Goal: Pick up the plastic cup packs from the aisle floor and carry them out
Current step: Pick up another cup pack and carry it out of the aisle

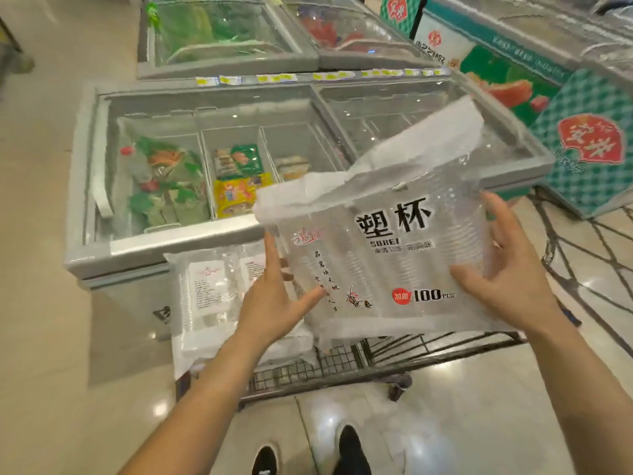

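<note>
Cup pack (394, 255) pressed between two spread hands, left hand (274, 299) and right hand (507, 269), long side tilting up-right over the cart (342, 370).
</note>
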`<state>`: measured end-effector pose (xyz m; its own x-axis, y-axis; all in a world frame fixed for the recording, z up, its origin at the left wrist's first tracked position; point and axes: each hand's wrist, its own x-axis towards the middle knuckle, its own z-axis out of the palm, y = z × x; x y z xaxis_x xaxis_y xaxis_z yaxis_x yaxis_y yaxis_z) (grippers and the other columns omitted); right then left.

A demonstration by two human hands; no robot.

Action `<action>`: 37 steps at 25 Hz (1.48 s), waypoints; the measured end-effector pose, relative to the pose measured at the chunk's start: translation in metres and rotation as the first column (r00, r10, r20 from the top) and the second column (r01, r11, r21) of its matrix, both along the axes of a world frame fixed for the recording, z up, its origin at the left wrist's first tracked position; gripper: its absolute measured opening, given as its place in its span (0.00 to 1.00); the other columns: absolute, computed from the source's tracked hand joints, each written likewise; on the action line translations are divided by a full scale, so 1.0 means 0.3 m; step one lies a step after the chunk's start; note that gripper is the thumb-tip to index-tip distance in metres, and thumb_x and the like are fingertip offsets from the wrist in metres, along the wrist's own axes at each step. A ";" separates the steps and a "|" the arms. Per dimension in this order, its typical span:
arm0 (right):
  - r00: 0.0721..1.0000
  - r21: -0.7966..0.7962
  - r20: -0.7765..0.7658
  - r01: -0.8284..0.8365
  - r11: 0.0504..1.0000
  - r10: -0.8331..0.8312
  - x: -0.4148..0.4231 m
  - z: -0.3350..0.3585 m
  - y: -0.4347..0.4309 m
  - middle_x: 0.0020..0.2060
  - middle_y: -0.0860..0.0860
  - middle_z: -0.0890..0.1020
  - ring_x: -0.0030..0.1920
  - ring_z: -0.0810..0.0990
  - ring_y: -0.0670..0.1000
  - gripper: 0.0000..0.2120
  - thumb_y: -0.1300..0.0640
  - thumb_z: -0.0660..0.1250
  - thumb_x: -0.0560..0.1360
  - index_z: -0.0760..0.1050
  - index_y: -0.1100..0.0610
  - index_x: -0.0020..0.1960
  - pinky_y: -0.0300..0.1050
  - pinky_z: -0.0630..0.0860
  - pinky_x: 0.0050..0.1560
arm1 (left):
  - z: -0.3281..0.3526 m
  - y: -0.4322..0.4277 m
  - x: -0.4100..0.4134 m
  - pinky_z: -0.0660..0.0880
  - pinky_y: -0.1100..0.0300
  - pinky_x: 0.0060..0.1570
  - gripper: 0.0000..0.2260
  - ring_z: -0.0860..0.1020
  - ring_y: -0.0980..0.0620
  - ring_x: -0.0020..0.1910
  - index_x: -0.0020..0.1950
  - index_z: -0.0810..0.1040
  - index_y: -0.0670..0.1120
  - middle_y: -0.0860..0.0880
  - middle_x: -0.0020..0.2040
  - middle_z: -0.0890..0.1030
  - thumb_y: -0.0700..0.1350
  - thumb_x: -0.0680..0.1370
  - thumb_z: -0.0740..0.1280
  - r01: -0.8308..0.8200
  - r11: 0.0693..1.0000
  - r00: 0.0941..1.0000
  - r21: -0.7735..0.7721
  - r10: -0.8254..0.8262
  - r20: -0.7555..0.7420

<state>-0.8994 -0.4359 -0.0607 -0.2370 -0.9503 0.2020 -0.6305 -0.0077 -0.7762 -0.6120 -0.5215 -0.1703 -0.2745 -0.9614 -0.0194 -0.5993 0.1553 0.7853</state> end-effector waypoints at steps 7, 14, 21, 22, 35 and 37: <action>0.935 0.031 -0.176 -0.306 0.951 0.307 -0.137 -0.023 -0.108 0.66 0.29 0.68 0.67 0.70 0.37 0.42 0.44 0.70 0.62 0.58 0.34 0.73 0.36 0.67 0.64 | -0.258 -0.024 -0.034 0.75 0.52 0.60 0.35 0.75 0.51 0.63 0.71 0.69 0.54 0.54 0.66 0.76 0.72 0.71 0.65 0.078 0.995 0.922 0.058 -0.094 0.376; 0.778 0.016 -0.341 -0.556 0.831 0.527 -0.263 -0.044 -0.057 0.65 0.44 0.73 0.64 0.74 0.50 0.42 0.51 0.70 0.61 0.62 0.40 0.74 0.51 0.72 0.59 | -0.375 -0.062 -0.024 0.68 0.71 0.60 0.24 0.54 0.43 0.78 0.78 0.56 0.46 0.48 0.79 0.50 0.42 0.83 0.59 -0.050 0.957 0.668 0.285 -0.180 0.722; 0.566 0.293 -0.585 -0.520 0.802 0.580 -0.260 -0.341 -0.060 0.64 0.50 0.74 0.60 0.74 0.52 0.38 0.47 0.67 0.64 0.63 0.40 0.73 0.51 0.68 0.58 | -0.474 -0.074 0.038 0.54 0.40 0.74 0.31 0.47 0.42 0.79 0.79 0.59 0.56 0.50 0.81 0.49 0.57 0.78 0.66 0.004 0.982 0.653 0.187 -0.144 0.743; 0.568 0.318 -0.567 -0.518 0.794 0.597 -0.247 -0.383 -0.070 0.65 0.49 0.73 0.61 0.73 0.52 0.38 0.47 0.67 0.65 0.62 0.40 0.74 0.50 0.68 0.59 | -0.475 -0.076 0.037 0.54 0.40 0.74 0.31 0.46 0.42 0.79 0.79 0.58 0.56 0.51 0.81 0.49 0.57 0.78 0.66 0.022 0.982 0.641 0.185 -0.156 0.752; 0.393 0.637 -0.496 -0.441 0.632 0.774 -0.158 -0.816 -0.120 0.71 0.51 0.66 0.68 0.67 0.57 0.39 0.50 0.69 0.71 0.54 0.35 0.76 0.50 0.58 0.63 | -0.525 -0.097 0.047 0.54 0.41 0.75 0.30 0.47 0.43 0.79 0.78 0.61 0.56 0.51 0.81 0.52 0.56 0.78 0.66 -0.038 0.987 0.704 0.158 -0.086 0.705; 0.479 0.794 -0.245 -0.400 0.458 0.843 -0.142 -0.930 -0.127 0.77 0.50 0.57 0.75 0.55 0.56 0.32 0.50 0.61 0.79 0.49 0.35 0.77 0.52 0.52 0.72 | -0.532 -0.099 0.048 0.54 0.40 0.75 0.30 0.47 0.43 0.79 0.78 0.62 0.56 0.51 0.81 0.52 0.56 0.78 0.66 -0.037 0.987 0.705 0.155 -0.084 0.704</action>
<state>-0.9419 -0.4739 -0.3397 0.4246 -0.6918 -0.5841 -0.9053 -0.3162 -0.2837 -0.5975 -0.5513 -0.3299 -0.1439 -0.9234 -0.3558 -0.9845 0.0973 0.1458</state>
